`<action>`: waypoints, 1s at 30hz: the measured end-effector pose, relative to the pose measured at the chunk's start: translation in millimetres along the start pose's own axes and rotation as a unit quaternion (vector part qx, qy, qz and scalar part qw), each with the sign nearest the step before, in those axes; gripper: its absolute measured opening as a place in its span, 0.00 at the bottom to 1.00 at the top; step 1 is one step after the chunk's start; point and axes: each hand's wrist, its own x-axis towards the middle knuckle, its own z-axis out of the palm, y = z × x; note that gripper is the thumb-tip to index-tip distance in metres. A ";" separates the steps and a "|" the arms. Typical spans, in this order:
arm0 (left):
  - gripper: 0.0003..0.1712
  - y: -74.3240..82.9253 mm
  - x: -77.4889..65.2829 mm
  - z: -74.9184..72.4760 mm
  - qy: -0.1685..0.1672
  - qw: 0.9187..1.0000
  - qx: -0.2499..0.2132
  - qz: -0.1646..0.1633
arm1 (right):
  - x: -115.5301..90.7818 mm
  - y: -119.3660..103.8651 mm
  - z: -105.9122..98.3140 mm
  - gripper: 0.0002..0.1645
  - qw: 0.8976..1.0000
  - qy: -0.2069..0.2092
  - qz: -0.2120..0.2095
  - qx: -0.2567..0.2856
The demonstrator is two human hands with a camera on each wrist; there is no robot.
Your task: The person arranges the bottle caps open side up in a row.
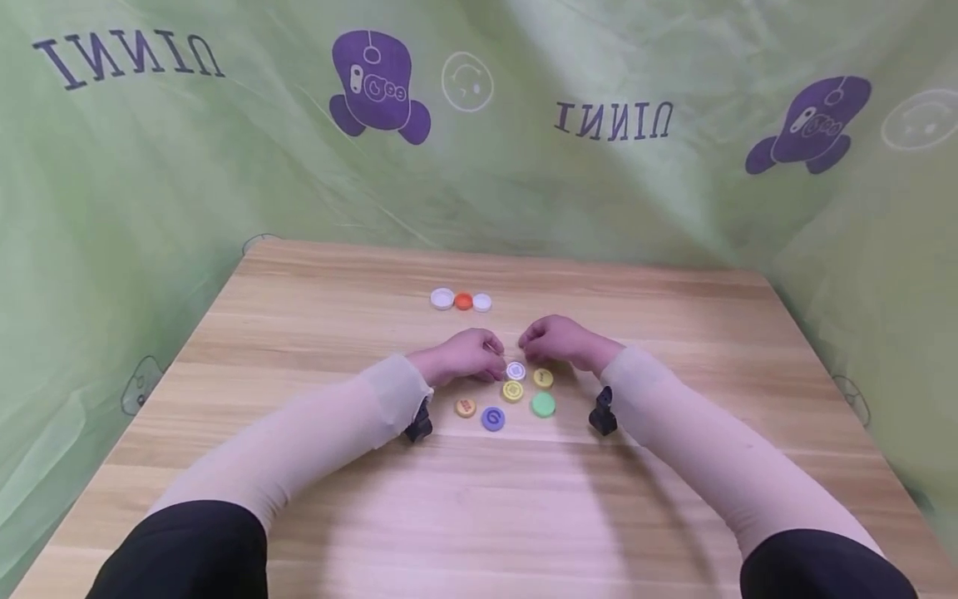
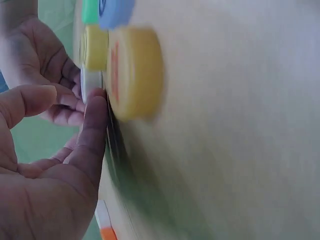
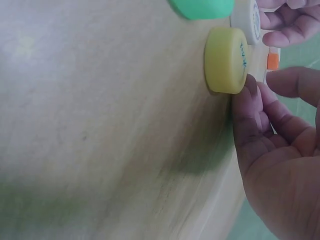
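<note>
Several bottle caps lie on the wooden table between both hands. A white printed cap [image 1: 516,371] is closest to the left hand [image 1: 470,355], whose fingertip sits right at its edge in the left wrist view while the thumb stands apart. Beside a yellow cap [image 3: 226,60] with a dark mark is the right hand [image 1: 563,339], its fingers loosely bent and thumb away from them. Neither hand grips anything. Nearer the person lie another yellow cap [image 1: 512,391], a yellow-orange cap with red print [image 1: 466,407], a blue cap [image 1: 493,418] and a green cap [image 1: 543,405].
Farther back, an orange cap [image 1: 464,301] stands in a row between a larger white cap [image 1: 442,299] and a smaller white cap [image 1: 482,303]. A green printed curtain [image 1: 494,191] hangs behind the table [image 1: 479,516]. Black wrist mounts [image 1: 603,413] hang below the sleeves.
</note>
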 end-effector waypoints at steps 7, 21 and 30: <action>0.23 3.6 3.1 6.3 0.026 1.000 -0.013 0.012 | -4.8 -2.6 -2.9 0.17 0.999 -0.029 -0.016 -0.032; 0.23 2.1 19.4 2.2 0.082 0.994 0.057 0.052 | -0.7 1.7 6.5 0.13 0.993 0.031 -0.054 -0.097; 0.23 2.5 20.0 7.5 0.113 0.975 0.173 0.082 | 0.3 4.3 7.6 0.14 0.998 0.036 -0.046 -0.030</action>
